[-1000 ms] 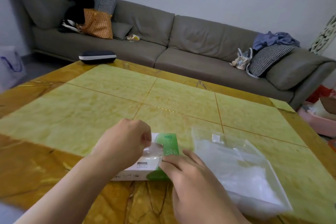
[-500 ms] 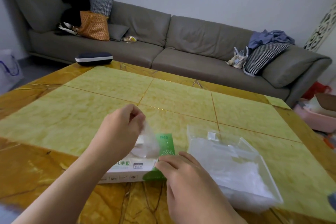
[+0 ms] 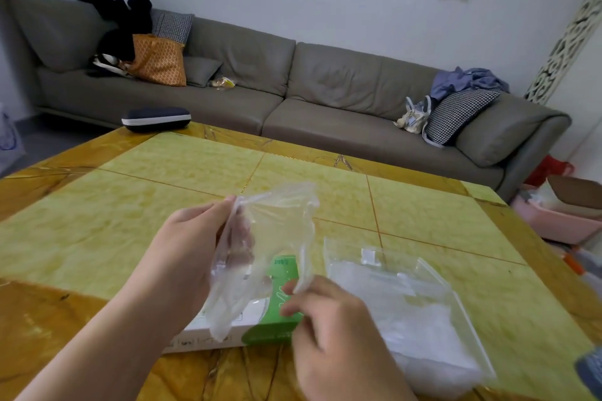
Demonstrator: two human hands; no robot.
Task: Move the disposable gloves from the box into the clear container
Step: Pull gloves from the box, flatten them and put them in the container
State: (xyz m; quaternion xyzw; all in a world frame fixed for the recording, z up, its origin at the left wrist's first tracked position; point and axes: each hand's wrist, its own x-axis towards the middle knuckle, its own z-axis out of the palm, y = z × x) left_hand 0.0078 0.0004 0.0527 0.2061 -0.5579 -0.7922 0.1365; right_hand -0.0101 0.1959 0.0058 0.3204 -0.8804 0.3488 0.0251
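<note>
Your left hand (image 3: 192, 257) pinches the top edge of one thin clear glove (image 3: 270, 238), lifted above the box (image 3: 267, 325). Your right hand (image 3: 329, 329) nips the glove's lower right edge between thumb and fingertips. Both hands are closed on it, so the glove hangs stretched between them. The clear container (image 3: 439, 290) sits on the worktop (image 3: 130, 205) at 3 o'clock from the box, just beside it.

Risks:
- The film is flimsy and likely clingy. It could stick to your fingers and not drop on release.
- It could drag a second glove out of the box slot.
- It could drape over the container rim rather than land inside.
- The right-hand nip looks shallow and may slip.

Hard to tell:
- The box opening is hidden behind the glove and your left hand.
- I can't tell whether this is one glove or several stuck together.
- The white mass in the container blurs together, so no count.
- The container's near right corner is cut off at about 5 o'clock.
- The box print is unreadable.
</note>
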